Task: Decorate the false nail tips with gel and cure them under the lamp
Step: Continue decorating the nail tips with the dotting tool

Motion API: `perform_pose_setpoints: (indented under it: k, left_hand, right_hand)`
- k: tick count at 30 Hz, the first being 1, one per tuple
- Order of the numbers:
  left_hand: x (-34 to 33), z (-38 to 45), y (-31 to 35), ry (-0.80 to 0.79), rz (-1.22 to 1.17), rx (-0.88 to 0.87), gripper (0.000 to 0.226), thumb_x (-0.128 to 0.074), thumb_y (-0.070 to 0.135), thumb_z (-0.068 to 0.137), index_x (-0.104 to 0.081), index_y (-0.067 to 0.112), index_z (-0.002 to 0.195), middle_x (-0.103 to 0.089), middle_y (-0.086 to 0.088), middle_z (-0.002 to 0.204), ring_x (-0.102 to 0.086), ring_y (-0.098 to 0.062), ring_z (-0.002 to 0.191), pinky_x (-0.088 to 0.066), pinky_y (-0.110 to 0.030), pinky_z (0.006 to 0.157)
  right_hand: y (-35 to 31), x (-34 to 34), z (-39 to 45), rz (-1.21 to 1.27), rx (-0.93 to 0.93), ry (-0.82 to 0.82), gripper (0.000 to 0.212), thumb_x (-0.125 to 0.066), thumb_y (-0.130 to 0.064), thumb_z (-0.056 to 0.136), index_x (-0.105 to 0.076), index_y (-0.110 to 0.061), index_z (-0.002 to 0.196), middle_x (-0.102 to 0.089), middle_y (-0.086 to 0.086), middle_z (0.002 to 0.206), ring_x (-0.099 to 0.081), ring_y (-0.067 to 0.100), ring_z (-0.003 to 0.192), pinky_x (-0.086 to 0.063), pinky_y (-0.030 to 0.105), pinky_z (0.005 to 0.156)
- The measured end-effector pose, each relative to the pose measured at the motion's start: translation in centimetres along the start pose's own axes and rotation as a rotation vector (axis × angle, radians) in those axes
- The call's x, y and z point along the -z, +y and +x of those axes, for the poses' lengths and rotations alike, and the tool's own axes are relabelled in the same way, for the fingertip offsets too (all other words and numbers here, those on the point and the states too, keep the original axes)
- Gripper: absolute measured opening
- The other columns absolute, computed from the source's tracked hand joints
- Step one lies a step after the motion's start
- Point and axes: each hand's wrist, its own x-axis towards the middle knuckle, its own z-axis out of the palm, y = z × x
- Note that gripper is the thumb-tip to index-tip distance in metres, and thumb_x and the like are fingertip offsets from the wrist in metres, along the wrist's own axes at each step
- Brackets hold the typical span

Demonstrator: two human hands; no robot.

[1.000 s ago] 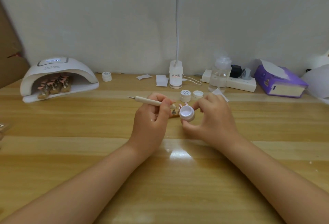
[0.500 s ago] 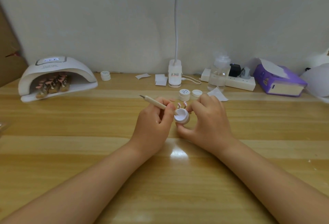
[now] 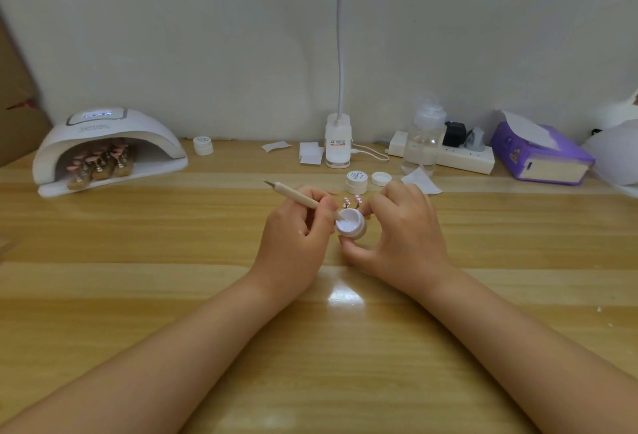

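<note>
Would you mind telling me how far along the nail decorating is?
Done: several pink tips on stands sit under the lit nail lamp. In hand: left hand dips the tool into the gel pot gripped by the right hand. Left: tips behind the pot.

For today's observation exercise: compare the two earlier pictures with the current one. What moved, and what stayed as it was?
The left hand tipped the wooden tool down until its tip sits in the open gel pot; a second ago it lay above the pot, level. The right hand keeps holding the pot and has drawn it slightly nearer. The curing lamp with its nail tips, and the closed jar, stayed put.
</note>
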Motion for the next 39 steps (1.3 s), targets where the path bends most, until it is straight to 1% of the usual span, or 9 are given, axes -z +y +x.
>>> perform_pose_setpoints:
  k: [5, 11, 15, 18, 23, 31, 35, 37, 39]
  left_hand:
    - [0.0, 0.3, 0.3, 0.089, -0.186, 0.109, 0.021, -0.051, 0.029, 0.094, -0.059, 0.026, 0.075, -0.064, 0.01, 0.06, -0.061, -0.004, 0.061, -0.051, -0.021, 0.063]
    - [0.3, 1.4, 0.4, 0.158, -0.501, 0.313, 0.028, -0.05, 0.027, 0.098, -0.06, 0.011, 0.077, -0.06, 0.005, 0.053, -0.055, -0.007, 0.051, -0.049, -0.019, 0.054]
    - [0.7, 2.1, 0.5, 0.231, -0.693, 0.43, 0.033, -0.049, 0.032, 0.097, -0.06, 0.01, 0.075, -0.057, 0.004, 0.05, -0.05, -0.007, 0.045, -0.049, -0.021, 0.052]
    - [0.9, 2.2, 0.3, 0.268, -0.692, 0.446, 0.034, -0.048, 0.033, 0.098, -0.06, 0.012, 0.074, -0.056, 0.006, 0.05, -0.049, -0.006, 0.044, -0.047, -0.026, 0.058]
    - [1.5, 2.7, -0.6, 0.365, -0.643, 0.454, 0.032, -0.045, 0.031, 0.1, -0.057, 0.011, 0.079, -0.057, 0.006, 0.049, -0.052, -0.005, 0.045, -0.048, -0.019, 0.05]
    - [1.7, 2.9, -2.6, 0.466, -0.557, 0.475, 0.031, -0.042, 0.029, 0.101, -0.056, 0.014, 0.078, -0.058, 0.009, 0.048, -0.055, -0.002, 0.049, -0.047, -0.023, 0.054]
    - [1.8, 3.1, -3.1, 0.496, -0.551, 0.489, 0.031, -0.041, 0.028, 0.102, -0.055, 0.014, 0.077, -0.058, 0.01, 0.047, -0.054, -0.002, 0.047, -0.047, -0.023, 0.054]
    - [1.8, 3.1, -3.2, 0.51, -0.545, 0.492, 0.031, -0.041, 0.029, 0.102, -0.055, 0.014, 0.078, -0.059, 0.01, 0.047, -0.054, -0.002, 0.046, -0.047, -0.023, 0.055]
    - [1.8, 3.2, -3.3, 0.537, -0.52, 0.497, 0.031, -0.041, 0.029, 0.102, -0.054, 0.014, 0.078, -0.058, 0.01, 0.046, -0.052, -0.002, 0.044, -0.047, -0.021, 0.054]
  right_hand:
    - [0.0, 0.0, 0.0, 0.009, -0.017, -0.016, 0.032, -0.078, -0.032, 0.057, -0.06, -0.011, 0.071, -0.05, 0.002, 0.075, -0.047, 0.023, 0.073, -0.04, 0.036, 0.065]
    - [0.1, 0.0, 0.0, 0.055, -0.051, -0.034, 0.033, -0.079, -0.037, 0.06, -0.061, -0.012, 0.071, -0.046, -0.003, 0.074, -0.046, 0.02, 0.075, -0.037, 0.032, 0.068]
    - [1.3, 0.2, 0.5, 0.242, -0.213, -0.027, 0.038, -0.072, -0.053, 0.066, -0.057, -0.018, 0.067, -0.039, -0.01, 0.067, -0.041, 0.013, 0.069, -0.031, 0.025, 0.064]
    - [3.3, 0.5, 1.1, 0.186, -0.323, -0.048, 0.04, -0.069, -0.06, 0.067, -0.057, -0.022, 0.068, -0.041, -0.011, 0.068, -0.043, 0.012, 0.072, -0.031, 0.026, 0.063]
    - [5.8, 0.5, 1.2, -0.047, -0.501, -0.203, 0.039, -0.067, -0.058, 0.07, -0.065, -0.022, 0.085, -0.055, -0.001, 0.088, -0.051, 0.023, 0.098, -0.04, 0.035, 0.082]
    - [5.3, 0.5, 1.3, -0.056, -0.615, -0.328, 0.034, -0.061, -0.05, 0.068, -0.071, -0.019, 0.074, -0.066, 0.001, 0.079, -0.056, 0.027, 0.093, -0.048, 0.035, 0.076]
    - [4.1, 1.1, 2.1, -0.137, -0.562, -0.329, 0.057, -0.061, -0.049, 0.068, -0.06, -0.019, 0.117, -0.058, 0.003, 0.115, -0.046, 0.029, 0.114, -0.038, 0.035, 0.09]
    - [2.7, 1.5, 2.7, -0.071, -0.449, -0.196, 0.044, -0.061, -0.046, 0.07, -0.063, -0.021, 0.107, -0.057, -0.002, 0.099, -0.048, 0.022, 0.103, -0.037, 0.033, 0.085]
    - [0.7, 1.4, 3.0, 0.018, -0.311, -0.118, 0.022, -0.062, -0.042, 0.075, -0.066, -0.022, 0.084, -0.045, -0.014, 0.072, -0.045, 0.01, 0.076, -0.038, 0.025, 0.069]
